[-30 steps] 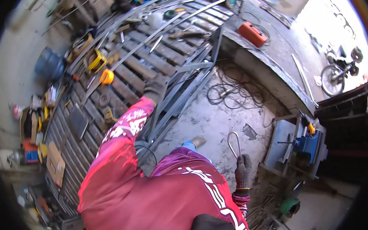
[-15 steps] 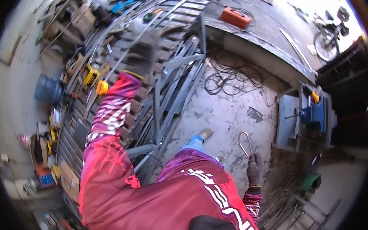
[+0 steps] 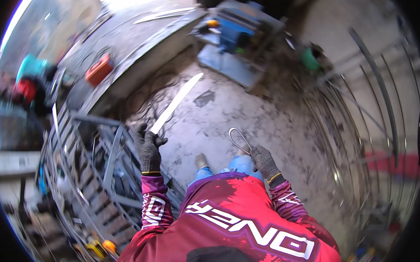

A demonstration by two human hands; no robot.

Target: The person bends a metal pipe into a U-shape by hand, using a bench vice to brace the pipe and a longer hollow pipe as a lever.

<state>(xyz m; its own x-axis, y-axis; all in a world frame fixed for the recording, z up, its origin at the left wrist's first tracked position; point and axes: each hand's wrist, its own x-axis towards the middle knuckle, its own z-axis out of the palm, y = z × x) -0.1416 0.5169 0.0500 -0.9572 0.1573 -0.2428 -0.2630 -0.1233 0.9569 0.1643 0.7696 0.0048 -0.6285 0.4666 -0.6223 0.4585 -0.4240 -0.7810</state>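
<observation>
My left hand (image 3: 148, 151), in a dark grey glove, is closed around the lower end of a long flat metal strip (image 3: 177, 101). The strip looks pale and bright and slants up and away over the floor. In my right hand (image 3: 265, 164), also gloved, is a thin metal rod bent into a long loop (image 3: 230, 134). Its rounded end points away from me, and the fingers cover its other end. The two held pieces are apart.
A slatted metal bench (image 3: 88, 179) with steel frame parts stands on my left. Ahead are a blue machine (image 3: 233, 36) on a stand and a low concrete ledge (image 3: 143, 58). An orange box (image 3: 99, 71) lies beyond the ledge. Metal rods lean at the right.
My view has turned right, so the bench now lies further left. My left hand has come away from the bench with the metal strip. My right hand still holds the bent rod.
</observation>
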